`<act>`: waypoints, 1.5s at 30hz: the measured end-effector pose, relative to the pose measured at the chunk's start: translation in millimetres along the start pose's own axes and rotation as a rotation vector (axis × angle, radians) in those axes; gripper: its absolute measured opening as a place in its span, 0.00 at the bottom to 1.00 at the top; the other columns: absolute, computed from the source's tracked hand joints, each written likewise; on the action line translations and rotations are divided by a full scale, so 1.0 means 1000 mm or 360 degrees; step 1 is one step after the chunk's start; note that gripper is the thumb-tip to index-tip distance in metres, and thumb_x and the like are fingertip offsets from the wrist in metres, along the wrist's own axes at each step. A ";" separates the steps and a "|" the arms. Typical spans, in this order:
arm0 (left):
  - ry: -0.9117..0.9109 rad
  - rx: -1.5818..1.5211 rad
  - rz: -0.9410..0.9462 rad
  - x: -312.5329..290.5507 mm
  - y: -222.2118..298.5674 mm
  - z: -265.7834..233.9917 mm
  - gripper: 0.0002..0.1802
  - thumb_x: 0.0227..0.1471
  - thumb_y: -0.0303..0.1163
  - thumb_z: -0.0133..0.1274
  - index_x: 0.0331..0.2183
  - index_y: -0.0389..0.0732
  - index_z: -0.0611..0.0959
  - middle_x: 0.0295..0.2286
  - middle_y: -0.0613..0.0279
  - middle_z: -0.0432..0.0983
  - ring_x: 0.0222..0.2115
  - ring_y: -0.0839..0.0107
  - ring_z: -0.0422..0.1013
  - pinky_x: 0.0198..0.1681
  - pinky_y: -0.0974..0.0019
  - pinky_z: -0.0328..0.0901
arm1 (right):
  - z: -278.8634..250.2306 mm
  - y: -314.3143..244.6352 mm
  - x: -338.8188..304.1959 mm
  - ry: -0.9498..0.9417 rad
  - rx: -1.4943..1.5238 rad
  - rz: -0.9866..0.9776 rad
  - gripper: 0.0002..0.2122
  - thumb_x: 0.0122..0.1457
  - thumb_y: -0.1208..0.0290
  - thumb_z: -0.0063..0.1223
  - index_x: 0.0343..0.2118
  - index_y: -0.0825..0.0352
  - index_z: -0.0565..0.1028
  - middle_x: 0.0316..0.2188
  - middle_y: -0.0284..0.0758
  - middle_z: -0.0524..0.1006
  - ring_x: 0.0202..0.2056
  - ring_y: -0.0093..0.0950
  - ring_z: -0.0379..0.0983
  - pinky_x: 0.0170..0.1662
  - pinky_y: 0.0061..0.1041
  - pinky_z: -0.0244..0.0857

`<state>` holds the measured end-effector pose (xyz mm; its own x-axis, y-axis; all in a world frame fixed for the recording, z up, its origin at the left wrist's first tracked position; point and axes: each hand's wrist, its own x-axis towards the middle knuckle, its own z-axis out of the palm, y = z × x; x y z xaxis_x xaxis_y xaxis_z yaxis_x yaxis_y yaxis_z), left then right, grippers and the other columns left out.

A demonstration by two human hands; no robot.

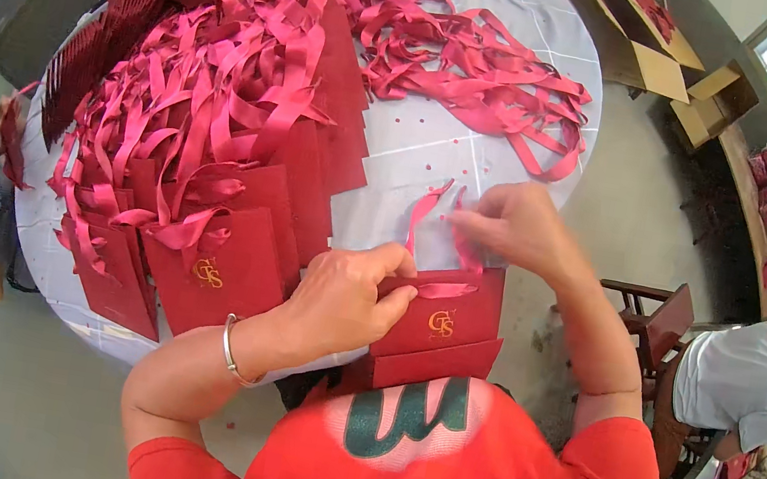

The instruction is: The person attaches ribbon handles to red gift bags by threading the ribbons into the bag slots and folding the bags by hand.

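While left grip (344, 292) pinches one red bag (461, 319), one blurred right grip (520, 226), state unclear.

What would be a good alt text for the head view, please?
The person's left hand and right hand handle pink ribbons at a dark-red bag. To the left, many similar bags crowd a white-covered table, with loose ribbon beyond.
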<state>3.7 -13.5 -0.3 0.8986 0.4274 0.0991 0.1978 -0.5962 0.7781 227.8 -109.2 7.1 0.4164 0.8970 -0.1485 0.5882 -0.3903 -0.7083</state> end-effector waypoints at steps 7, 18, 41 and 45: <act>-0.0064 -0.0146 0.0009 0.002 -0.009 0.003 0.09 0.47 0.28 0.61 0.31 0.34 0.80 0.24 0.54 0.79 0.26 0.70 0.78 0.31 0.67 0.71 | 0.014 0.007 0.010 0.0134 0.0220 -0.0088 0.14 0.52 0.64 0.62 0.24 0.74 0.80 0.18 0.39 0.78 0.21 0.21 0.72 0.26 0.25 0.66; 0.0137 -0.1248 -0.0490 0.018 -0.009 -0.019 0.06 0.55 0.23 0.55 0.36 0.36 0.76 0.23 0.69 0.73 0.17 0.85 0.66 0.18 0.80 0.58 | -0.013 0.072 -0.067 0.0440 0.1310 -0.0004 0.18 0.63 0.63 0.52 0.47 0.73 0.74 0.39 0.35 0.79 0.37 0.21 0.74 0.40 0.22 0.67; -0.0211 -0.1489 -0.0574 0.016 -0.017 -0.009 0.20 0.65 0.37 0.43 0.52 0.34 0.70 0.43 0.58 0.74 0.28 0.74 0.75 0.27 0.74 0.67 | 0.023 -0.037 -0.067 0.0655 -0.1054 -0.1138 0.21 0.37 0.76 0.64 0.39 0.69 0.76 0.35 0.39 0.75 0.34 0.37 0.74 0.37 0.33 0.70; -0.0158 -0.1363 -0.0563 0.015 -0.023 -0.001 0.18 0.64 0.34 0.45 0.51 0.34 0.69 0.39 0.59 0.75 0.26 0.75 0.75 0.27 0.75 0.67 | 0.041 -0.043 -0.072 0.0621 -0.1030 -0.1159 0.20 0.38 0.74 0.65 0.39 0.70 0.76 0.35 0.39 0.74 0.32 0.36 0.72 0.35 0.31 0.69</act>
<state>12.3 7.0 -16.0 0.8783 0.4051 -0.2541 0.1457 0.2794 0.9490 144.6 -148.2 20.3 -0.0603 0.8754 0.4796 0.9969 0.0774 -0.0160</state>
